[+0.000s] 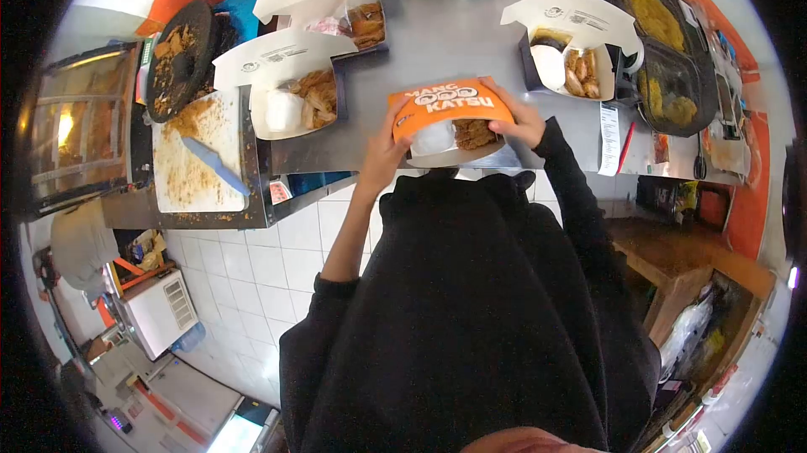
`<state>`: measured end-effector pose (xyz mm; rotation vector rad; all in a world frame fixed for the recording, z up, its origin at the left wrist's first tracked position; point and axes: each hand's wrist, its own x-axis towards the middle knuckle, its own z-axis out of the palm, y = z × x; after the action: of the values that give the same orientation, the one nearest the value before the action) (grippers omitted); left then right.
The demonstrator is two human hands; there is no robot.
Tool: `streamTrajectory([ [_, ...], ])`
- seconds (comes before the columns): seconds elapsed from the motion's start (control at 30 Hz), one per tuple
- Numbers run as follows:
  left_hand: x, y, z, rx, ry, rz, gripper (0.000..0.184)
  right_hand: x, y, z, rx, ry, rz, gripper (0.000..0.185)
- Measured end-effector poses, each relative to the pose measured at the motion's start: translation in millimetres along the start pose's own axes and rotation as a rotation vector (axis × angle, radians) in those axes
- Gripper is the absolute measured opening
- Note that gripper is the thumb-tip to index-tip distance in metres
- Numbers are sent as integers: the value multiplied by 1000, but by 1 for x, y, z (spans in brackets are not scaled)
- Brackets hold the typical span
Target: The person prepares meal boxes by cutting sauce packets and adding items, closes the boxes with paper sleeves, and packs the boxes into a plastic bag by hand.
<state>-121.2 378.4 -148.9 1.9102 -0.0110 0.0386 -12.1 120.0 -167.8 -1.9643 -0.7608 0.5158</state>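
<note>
Between my two hands is a takeout box with an orange printed lid flap, near the front edge of the steel counter. My left hand grips its left side, fingers bent around the edge. On the other side, my right hand holds the right corner, thumb toward the front. The flap is partly lowered; through the open front I see a white mound, which looks like rice, and browned fried cutlet. The box's back and base are mostly hidden.
Open food boxes stand at left, behind it, and at right. A blue-handled knife lies on a crumb-covered cutting board. Black trays hold yellow food; a receipt and red pen lie nearby.
</note>
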Motion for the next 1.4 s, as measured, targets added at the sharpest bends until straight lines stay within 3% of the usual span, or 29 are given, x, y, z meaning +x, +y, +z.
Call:
streamTrajectory([
  [0.03,-5,-2,6,11,20,15,64,-4,-3,-1,211,-102,65,83],
  [0.07,-8,-6,11,23,42,30,68,-6,-3,2,185,-79,19,83],
  [0.13,-13,-24,17,16,49,77,58,-10,-2,10,136,-35,-76,84],
  [0.27,-16,-28,13,341,12,239,39,-10,-1,12,-370,-16,-231,68],
  [0.3,-18,-28,17,339,4,181,39,-7,0,15,-372,-3,-170,65],
  [0.4,-22,-36,29,404,0,101,40,-1,14,15,-566,-24,-274,59],
  [0.57,-22,-26,38,799,100,258,41,-10,16,27,-494,37,-343,75],
  [0.67,-13,-28,50,907,91,392,35,-5,42,38,-794,128,-382,80],
  [0.7,-6,-30,54,880,68,476,31,-5,22,34,-769,222,-357,63],
  [0.8,5,-27,71,887,103,639,25,-32,47,-8,-15,337,62,32],
  [0.83,11,-18,74,856,155,642,21,-38,75,-26,194,795,163,12],
  [0.87,14,-18,75,841,152,625,21,-47,43,-69,47,1153,135,17],
  [0.9,16,-21,75,825,150,606,20,-64,79,-112,-157,1419,91,18],
  [0.93,19,-24,77,809,151,584,20,-78,81,-148,-543,1420,396,26],
  [1.0,24,-25,82,782,192,592,19,-101,155,-203,-694,1154,513,36],
  [1.07,32,-25,84,771,195,604,19,-98,190,-225,-401,823,698,42],
  [1.1,36,-21,86,772,197,596,19,-96,169,-233,-160,668,842,34],
  [1.2,39,-12,87,778,192,575,20,-138,193,-236,789,637,501,28],
  [1.23,40,-14,88,777,196,572,20,-141,156,-209,952,743,264,22],
  [1.33,42,-17,90,770,214,575,21,-154,137,-185,1129,770,96,21],
  [1.4,42,-17,91,770,226,579,23,-161,172,-178,894,722,309,23],
])
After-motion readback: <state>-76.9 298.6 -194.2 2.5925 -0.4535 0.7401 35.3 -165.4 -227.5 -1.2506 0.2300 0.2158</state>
